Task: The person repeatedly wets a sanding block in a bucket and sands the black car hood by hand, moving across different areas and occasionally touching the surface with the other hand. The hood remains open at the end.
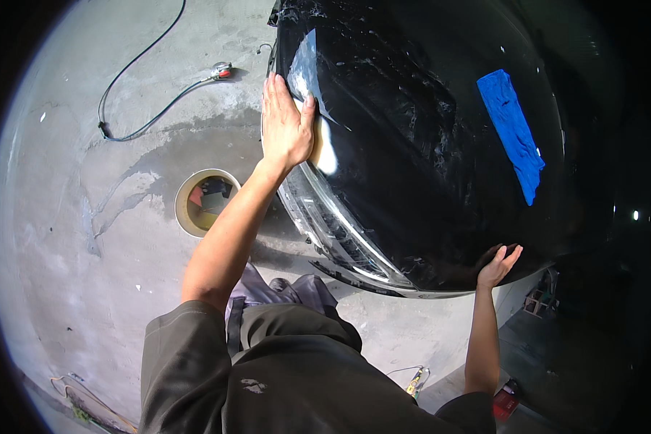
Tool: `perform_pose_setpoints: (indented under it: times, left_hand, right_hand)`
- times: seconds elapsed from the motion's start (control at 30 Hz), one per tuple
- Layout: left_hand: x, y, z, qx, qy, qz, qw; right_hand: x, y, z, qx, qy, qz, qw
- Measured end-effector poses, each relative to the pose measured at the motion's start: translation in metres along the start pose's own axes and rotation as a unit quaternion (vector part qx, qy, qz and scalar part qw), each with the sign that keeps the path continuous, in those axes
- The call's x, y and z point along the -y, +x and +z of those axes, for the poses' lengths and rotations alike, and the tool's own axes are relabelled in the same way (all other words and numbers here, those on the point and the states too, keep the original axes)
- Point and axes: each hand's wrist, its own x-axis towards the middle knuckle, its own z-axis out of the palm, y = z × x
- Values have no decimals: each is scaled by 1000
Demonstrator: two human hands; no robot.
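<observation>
My left hand (288, 129) lies flat on the edge of a black car's front fender, fingers stretched out and thumb a little apart. Beside its palm the panel has a white patch (326, 150), and past the thumb a bare greyish patch (305, 69). Just below this hand runs the clear headlight (340, 231). Far to the right, my right hand (498, 267) rests at the front edge of the black hood (390, 181), fingers extended and holding nothing. Whitish smears and streaks mark the hood. Part of the left palm's contact is hidden.
A folded blue cloth (512, 134) lies on the hood. On the concrete floor stands a bucket (183, 206) holding murky liquid, near wet marks. An air tool (220, 71) with a dark hose (134, 61) lies at the far left. A red object (506, 401) sits low on the right.
</observation>
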Motion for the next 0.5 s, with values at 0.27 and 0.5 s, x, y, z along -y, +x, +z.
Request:
perform_pose_setpoints:
  times: [0.27, 0.5]
  left_hand:
    - [-67, -77, 1, -27, 24, 0, 999]
    - [-146, -193, 29, -29, 62, 61, 996]
  right_hand:
    - [11, -4, 7, -5, -57, 17, 998]
    - [18, -7, 12, 5, -66, 20, 998]
